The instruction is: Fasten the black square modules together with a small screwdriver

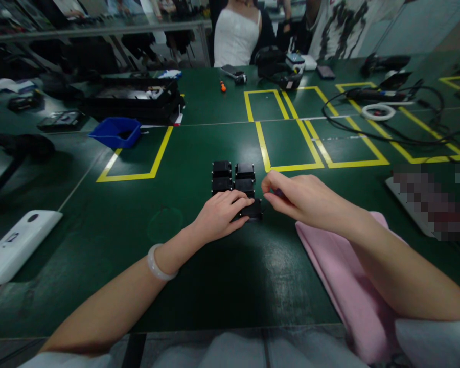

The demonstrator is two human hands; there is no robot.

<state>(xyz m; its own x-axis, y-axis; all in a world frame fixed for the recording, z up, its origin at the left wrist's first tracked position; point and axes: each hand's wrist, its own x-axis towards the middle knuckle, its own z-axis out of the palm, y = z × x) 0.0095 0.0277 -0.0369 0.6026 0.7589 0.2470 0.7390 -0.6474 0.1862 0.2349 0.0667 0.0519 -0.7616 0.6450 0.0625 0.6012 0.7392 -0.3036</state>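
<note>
Slipping could be caused if the nearest black, box-shaped, plastic-looking block (255, 209), clamped between thumb and forefinger of the left hand (220, 212), is squeezed unevenly. Just right of it, the right hand (297, 197) is curled; whether anything is pinched there cannot be told, and the block could be knocked by its fingers. Beyond the left hand, matching blocks (245, 171) are set in two columns, dark-topped, with small bright dots along their sides.
</note>
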